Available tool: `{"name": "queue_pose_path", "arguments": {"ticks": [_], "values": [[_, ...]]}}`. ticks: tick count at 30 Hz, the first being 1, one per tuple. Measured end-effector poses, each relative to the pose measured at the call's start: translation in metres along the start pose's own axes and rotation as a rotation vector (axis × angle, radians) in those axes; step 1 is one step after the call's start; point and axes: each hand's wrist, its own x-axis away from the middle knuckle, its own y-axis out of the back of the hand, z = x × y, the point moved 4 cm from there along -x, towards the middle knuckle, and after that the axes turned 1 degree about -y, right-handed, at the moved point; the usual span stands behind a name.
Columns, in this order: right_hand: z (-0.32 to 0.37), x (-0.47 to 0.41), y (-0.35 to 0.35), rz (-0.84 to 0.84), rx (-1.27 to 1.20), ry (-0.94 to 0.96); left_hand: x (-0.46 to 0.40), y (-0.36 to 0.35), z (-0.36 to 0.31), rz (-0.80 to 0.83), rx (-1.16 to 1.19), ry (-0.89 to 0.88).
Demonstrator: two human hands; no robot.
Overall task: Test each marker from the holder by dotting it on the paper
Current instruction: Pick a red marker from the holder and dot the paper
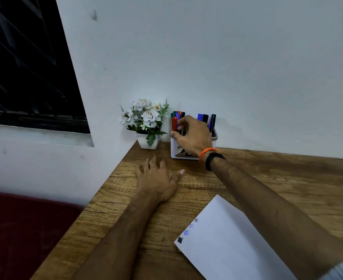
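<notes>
A white rectangular sheet of paper [237, 243] lies nearest, on the brown wood-grain table [288, 178], turned at an angle so that one corner points toward the wall. Along its left edge runs a short row of test marks [186, 231]: a black one, two blue ones, and a small dark one farthest up.

Beyond it the left hand [156, 176] rests palm-down on the bare table, fingers loosely spread and gripping nothing.

The right hand [195, 134], with an orange band [207, 152] and a black band [213, 160] at the wrist, reaches over the white square marker holder [174, 152] standing against the wall. Its fingers curl in among the markers, with the thumb at the holder's front-left rim; what they close on is hidden, so the grasp cannot be told.

The markers stand roughly upright, long axes vertical, caps up. A red-capped marker [174, 123] is at the front left, green, red and black caps [176, 114] behind it, and blue and black caps [205, 118] at the right.

Just left of the holder sits a white pot of white artificial flowers [144, 118].
</notes>
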Motion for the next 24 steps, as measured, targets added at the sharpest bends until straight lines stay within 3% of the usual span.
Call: {"name": "queue_pose_path", "arguments": {"ticks": [7, 12, 18, 21, 24], "values": [[0.003, -0.002, 0.0, -0.036, -0.019, -0.011, 0.0, -0.001, 0.0, -0.003, -0.01, 0.002], [0.012, -0.008, 0.025, -0.175, -0.209, -0.061, 0.001, 0.001, -0.001, 0.009, 0.006, 0.0], [0.026, 0.008, 0.063, -0.212, -0.433, -0.053, 0.004, 0.008, -0.003, 0.016, 0.051, 0.012], [0.023, 0.03, 0.07, -0.131, -0.528, -0.07, 0.011, 0.027, -0.016, -0.123, 0.246, -0.057], [0.012, 0.062, 0.071, -0.019, -0.524, -0.089, 0.024, 0.052, -0.026, -0.268, 0.724, -0.092]]}}
